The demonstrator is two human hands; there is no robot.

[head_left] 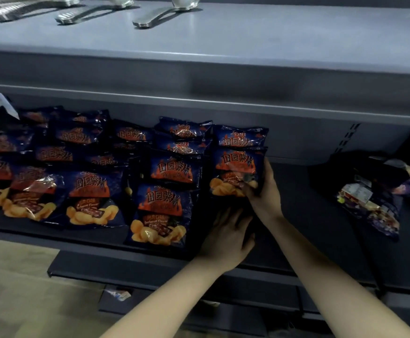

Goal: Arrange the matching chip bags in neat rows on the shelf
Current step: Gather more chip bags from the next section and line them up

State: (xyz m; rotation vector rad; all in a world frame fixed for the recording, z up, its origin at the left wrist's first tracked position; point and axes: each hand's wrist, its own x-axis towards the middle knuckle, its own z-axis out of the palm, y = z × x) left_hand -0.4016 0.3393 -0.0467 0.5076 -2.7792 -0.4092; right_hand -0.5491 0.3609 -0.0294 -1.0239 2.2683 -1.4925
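the right hand (264, 191) gripped a chip bag (235, 167) at the right end of the rows (169, 172) on the shelf (308, 215) — the left hand (225, 237) lay open just below. placing step; next it likely needed squaring with those rows.

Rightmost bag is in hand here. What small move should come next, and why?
Probably draw the held chip bag forward and lay it flat, level with the neighbouring front bag. The right hand grips its lower corner, the left hand lies open just below it, and bare shelf shows in front of that column.
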